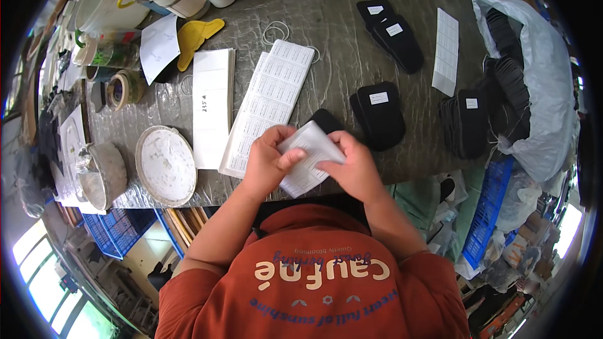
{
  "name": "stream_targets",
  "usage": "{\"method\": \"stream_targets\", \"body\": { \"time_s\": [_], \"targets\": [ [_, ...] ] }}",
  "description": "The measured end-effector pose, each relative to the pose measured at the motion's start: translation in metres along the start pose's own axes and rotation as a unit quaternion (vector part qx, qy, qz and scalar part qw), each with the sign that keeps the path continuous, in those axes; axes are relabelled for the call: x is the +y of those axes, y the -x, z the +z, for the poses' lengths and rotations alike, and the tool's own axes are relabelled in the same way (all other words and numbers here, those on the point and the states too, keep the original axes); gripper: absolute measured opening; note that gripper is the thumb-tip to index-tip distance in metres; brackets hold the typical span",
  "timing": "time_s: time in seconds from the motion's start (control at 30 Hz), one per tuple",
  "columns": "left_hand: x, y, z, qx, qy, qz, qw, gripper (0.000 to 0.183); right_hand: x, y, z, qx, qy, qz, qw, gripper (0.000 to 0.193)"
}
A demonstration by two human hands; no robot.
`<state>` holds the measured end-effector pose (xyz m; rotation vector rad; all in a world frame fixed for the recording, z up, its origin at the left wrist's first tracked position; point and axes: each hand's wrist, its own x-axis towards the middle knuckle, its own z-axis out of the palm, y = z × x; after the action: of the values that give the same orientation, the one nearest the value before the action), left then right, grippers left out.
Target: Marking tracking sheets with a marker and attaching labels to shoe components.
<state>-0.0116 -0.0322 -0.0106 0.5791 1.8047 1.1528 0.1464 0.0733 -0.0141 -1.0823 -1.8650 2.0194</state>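
Observation:
Between my two hands, close to the table's near edge, is a white sheet of printed labels [306, 174]. My left hand [271, 158] grips its left side, with the thumb lying over it. On the right side my right hand [353, 164] pinches the sheet between thumb and fingers. A black insole-shaped pad [326, 119] lies just beyond, partly covered by the sheet and my hands. To the left rests a stack of label sheets [270, 97]. Black pads with a white label [379, 116] are stacked to the right of my hands.
More labelled black pads [402, 41] and a label strip [445, 50] lie farther right, near a plastic bag [543, 88] full of black pads. At left are a white card stack [210, 132], a round lid [166, 166], tape rolls [119, 91] and a yellow piece [196, 41].

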Motion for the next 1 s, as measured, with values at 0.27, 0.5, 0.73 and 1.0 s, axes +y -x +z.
{"method": "stream_targets", "body": {
  "time_s": [0.27, 0.5, 0.73, 1.0],
  "targets": [
    [0.013, -0.001, -0.019, -0.107, -0.115, -0.102, 0.982, 0.048, -0.01, 0.002, 0.001, -0.015, -0.008, 0.013, 1.0, 0.047],
    [0.008, 0.003, -0.017, -0.093, -0.025, 0.063, 0.993, 0.025, -0.002, 0.006, 0.011, -0.02, 0.002, -0.041, 0.999, 0.042],
    [0.004, 0.016, -0.017, -0.111, -0.238, -0.095, 0.96, 0.019, -0.003, 0.009, 0.01, -0.058, 0.013, 0.083, 0.995, 0.036],
    [-0.016, 0.028, -0.014, 0.039, -0.096, -0.014, 0.995, 0.013, 0.015, 0.011, 0.014, -0.053, 0.021, 0.02, 0.998, 0.009]
  ]
}}
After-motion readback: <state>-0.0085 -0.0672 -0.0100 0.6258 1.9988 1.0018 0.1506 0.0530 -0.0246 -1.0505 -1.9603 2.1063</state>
